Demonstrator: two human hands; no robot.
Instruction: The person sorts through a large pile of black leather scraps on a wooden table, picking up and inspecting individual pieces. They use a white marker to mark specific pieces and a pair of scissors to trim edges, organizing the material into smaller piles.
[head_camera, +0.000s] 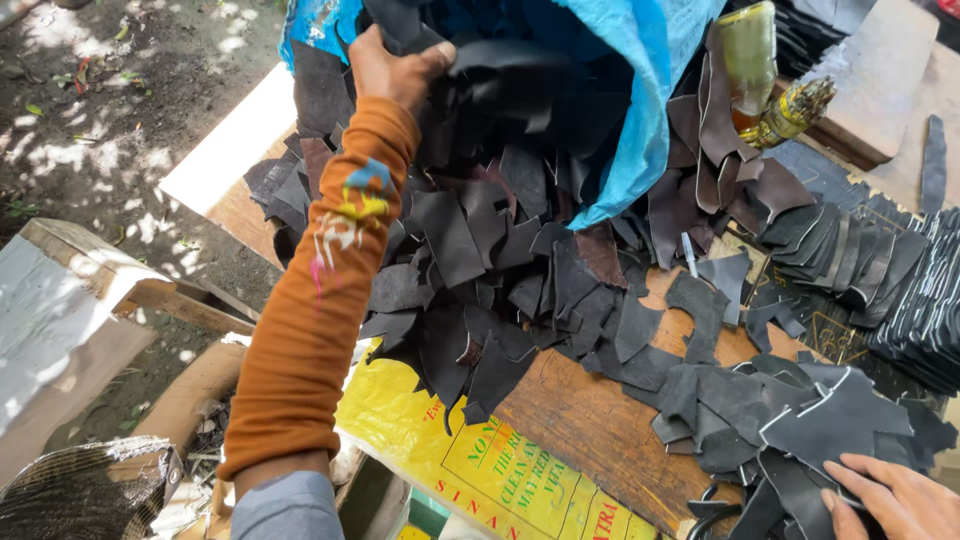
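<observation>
— Where are my hands?

— My left hand (395, 65) is closed on the dark rim of the blue sack (640, 90), up at the far edge of the table (590, 420). My right hand (890, 495) lies open and flat on the leather scraps (500, 260) at the near corner.

— How would I do this well?

— I'd judge it best to grip the rim firmly and tip slowly, so the scraps land on the table, clear of the bottle (748, 55).

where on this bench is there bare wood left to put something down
One bare patch of wooden bench lies between the central heap of dark leather scraps, the yellow printed sheet and the scraps under the right hand. A small gap shows by the white marker. Around the left hand and blue sack it is crowded.
</observation>
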